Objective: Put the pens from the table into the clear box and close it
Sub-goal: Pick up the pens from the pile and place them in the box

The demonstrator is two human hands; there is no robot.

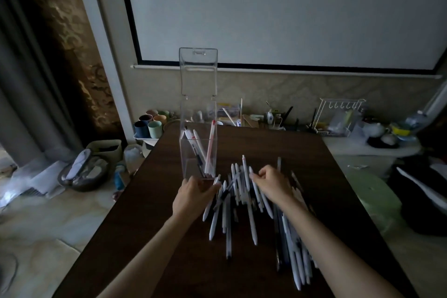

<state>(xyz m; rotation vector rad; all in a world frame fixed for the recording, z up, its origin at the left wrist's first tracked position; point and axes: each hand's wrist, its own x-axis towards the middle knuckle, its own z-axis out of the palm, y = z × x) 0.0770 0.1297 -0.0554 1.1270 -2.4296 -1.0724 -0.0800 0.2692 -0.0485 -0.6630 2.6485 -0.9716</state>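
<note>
A tall clear box (196,167) stands upright on the dark wooden table (150,213), its hinged lid (198,72) open and pointing up. Several white pens (205,150) lean inside it. A heap of white pens (242,201) lies to the right of the box and runs toward the near right edge. My left hand (193,195) rests against the foot of the box, fingers curled around its base. My right hand (272,182) is over the heap, thumb and fingers pinched on a white pen (257,191).
Coloured cups (151,123) stand on a tray beyond the table's far left corner. A white wire rack (338,116) and clutter line the wall. A basket (83,173) and bags lie on the floor at left, a green stool (372,198) at right.
</note>
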